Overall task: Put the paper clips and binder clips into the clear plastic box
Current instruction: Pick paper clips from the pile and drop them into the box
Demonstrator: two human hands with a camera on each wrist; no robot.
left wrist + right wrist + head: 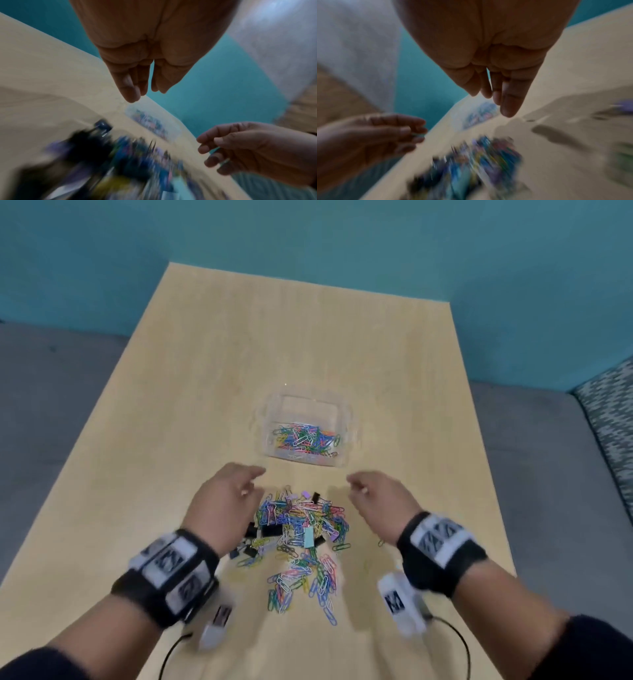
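The clear plastic box (346,419) stands mid-table and holds several coloured paper clips (305,438). Nearer me lies a loose pile of paper clips (301,542) mixed with binder clips: black ones (270,530), a teal one (308,537) and a small purple one (305,494). My left hand (253,481) hovers at the pile's far left and my right hand (354,486) at its far right. The fingers of both are loosely bent and hold nothing. The wrist views are blurred. They show the left hand (142,93) and the right hand (494,102) above the pile (128,162), with the box (479,115) beyond.
The wooden table (205,405) ends at a teal wall (342,234) behind. A grey sofa (51,405) lies on both sides, with a patterned cushion (609,412) at the right. A stray clip (381,542) lies under my right wrist. Cables (171,652) hang at the near edge.
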